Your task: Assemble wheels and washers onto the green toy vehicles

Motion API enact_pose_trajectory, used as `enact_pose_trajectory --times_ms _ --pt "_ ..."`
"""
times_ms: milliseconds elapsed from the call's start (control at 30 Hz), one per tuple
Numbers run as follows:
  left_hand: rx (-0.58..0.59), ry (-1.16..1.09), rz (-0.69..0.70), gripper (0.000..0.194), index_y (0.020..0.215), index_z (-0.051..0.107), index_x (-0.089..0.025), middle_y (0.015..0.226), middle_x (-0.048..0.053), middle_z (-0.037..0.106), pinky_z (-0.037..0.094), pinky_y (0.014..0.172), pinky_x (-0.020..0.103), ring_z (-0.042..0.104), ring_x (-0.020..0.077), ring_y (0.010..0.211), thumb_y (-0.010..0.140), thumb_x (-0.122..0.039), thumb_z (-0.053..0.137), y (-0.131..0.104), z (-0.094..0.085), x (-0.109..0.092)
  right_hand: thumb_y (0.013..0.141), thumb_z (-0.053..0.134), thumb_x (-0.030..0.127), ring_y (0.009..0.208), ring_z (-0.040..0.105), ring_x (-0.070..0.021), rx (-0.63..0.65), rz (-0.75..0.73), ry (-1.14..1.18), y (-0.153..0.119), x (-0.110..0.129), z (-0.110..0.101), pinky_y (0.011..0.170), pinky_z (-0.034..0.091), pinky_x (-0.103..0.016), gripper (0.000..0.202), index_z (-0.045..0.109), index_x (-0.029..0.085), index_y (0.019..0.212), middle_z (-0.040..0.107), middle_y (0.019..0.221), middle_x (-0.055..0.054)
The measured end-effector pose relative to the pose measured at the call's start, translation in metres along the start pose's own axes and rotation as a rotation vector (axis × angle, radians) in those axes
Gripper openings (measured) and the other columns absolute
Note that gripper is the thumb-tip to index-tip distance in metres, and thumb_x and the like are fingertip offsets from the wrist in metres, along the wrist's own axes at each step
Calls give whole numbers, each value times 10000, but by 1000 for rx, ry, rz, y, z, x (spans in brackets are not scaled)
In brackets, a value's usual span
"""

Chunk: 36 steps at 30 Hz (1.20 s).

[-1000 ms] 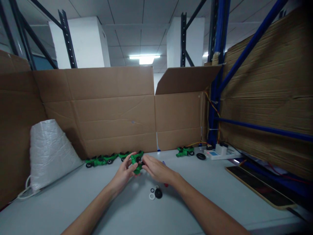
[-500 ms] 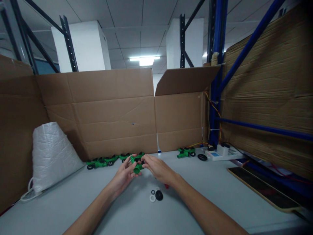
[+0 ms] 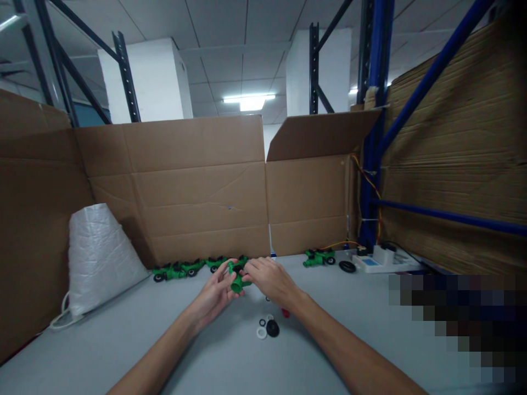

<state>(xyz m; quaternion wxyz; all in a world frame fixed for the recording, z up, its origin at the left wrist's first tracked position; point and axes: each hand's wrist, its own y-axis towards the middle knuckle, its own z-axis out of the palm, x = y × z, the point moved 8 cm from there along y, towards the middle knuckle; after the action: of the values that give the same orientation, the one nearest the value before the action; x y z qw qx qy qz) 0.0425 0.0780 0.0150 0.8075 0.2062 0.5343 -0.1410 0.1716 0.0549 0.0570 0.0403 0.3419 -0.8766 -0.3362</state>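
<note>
Above the table, in the middle of the head view, my left hand [image 3: 218, 292] is closed around a green plastic fitting [image 3: 237, 285] with a round, flared end facing me. My right hand [image 3: 269, 280] holds the same fitting from the right, its fingers closed near a dark part; the fingertips are partly hidden. On the table below lie a black disc [image 3: 272, 328], a white ring [image 3: 261, 333], a small black ring [image 3: 262, 322] and a red piece [image 3: 285, 312], which the right wrist partly overlaps.
Several green fittings with black round parts [image 3: 177, 270] line the back left beside a white padded bag [image 3: 99, 263]. Another green fitting [image 3: 317, 258] and a black ring [image 3: 347, 266] sit at back right, near a power strip [image 3: 382, 262]. Cardboard walls [image 3: 197, 203] enclose the table.
The whole view has shifted slightly, so things appear a little farther right. Both hands stay on the green fitting; the right fingers have moved slightly over it.
</note>
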Motion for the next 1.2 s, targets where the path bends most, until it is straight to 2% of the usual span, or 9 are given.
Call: enact_pose_trajectory --times_ms 267,400,533,633,767,867,933,1067,1200 --pt "-2 145 120 530 1348 549 -269 1246 92 601 573 739 299 664 180 927 883 -344 792 -1 -1 -7 1083 471 437 910 668 -233 -10 120 44 -2 -4 7 802 369 -340 299 599 200 953 724 919 -53" --pt "-19 216 162 557 1341 511 -269 1255 105 587 570 724 304 674 189 901 877 -403 790 -2 1 -11 1096 421 471 858 681 -218 -48 263 209 -4 -15 8 750 353 -317 336 560 208 940 730 899 -45" --pt "-36 247 196 594 1351 479 -281 1283 114 585 596 795 362 692 216 953 868 -408 799 -3 1 -14 1071 437 523 750 659 -197 -50 398 386 -9 -25 15 667 332 -298 376 556 217 889 706 796 -25" --pt "-36 234 208 591 1330 481 -281 1275 110 603 601 865 415 703 245 1015 856 -400 812 -4 0 -14 1044 449 573 707 638 -180 -44 473 554 -11 -30 26 638 347 -286 415 564 222 853 690 753 -14" --pt "-32 202 221 514 1241 485 -270 1251 84 617 590 929 457 709 249 1051 858 -363 815 -4 -3 -14 999 444 656 651 629 -164 -114 585 886 -11 -38 46 613 416 -279 444 542 230 923 715 803 -16" --pt "-30 192 215 495 1184 481 -263 1261 74 617 591 942 474 699 250 1086 842 -346 829 -3 -6 -15 895 514 758 568 607 -158 -163 646 1170 -9 -41 62 541 429 -279 535 498 228 964 701 793 -16" --pt "-40 204 226 500 1173 478 -259 1260 69 614 594 945 475 680 250 1120 834 -347 834 -3 -8 -17 812 569 802 566 603 -158 -184 689 1279 -8 -43 68 515 422 -272 608 498 218 968 686 784 -20" --pt "-35 265 227 507 1192 472 -254 1240 58 601 605 932 450 664 221 1102 841 -360 822 0 -10 -18 761 643 760 571 583 -138 -182 703 1361 -8 -45 64 482 412 -256 657 524 204 1089 679 871 -23" --pt "-40 443 253 483 1153 484 -224 1114 32 592 624 829 381 671 158 898 839 -396 808 2 -12 -15 806 651 661 550 535 -125 -130 635 1300 -9 -48 55 487 405 -254 546 571 200 1087 623 779 16"
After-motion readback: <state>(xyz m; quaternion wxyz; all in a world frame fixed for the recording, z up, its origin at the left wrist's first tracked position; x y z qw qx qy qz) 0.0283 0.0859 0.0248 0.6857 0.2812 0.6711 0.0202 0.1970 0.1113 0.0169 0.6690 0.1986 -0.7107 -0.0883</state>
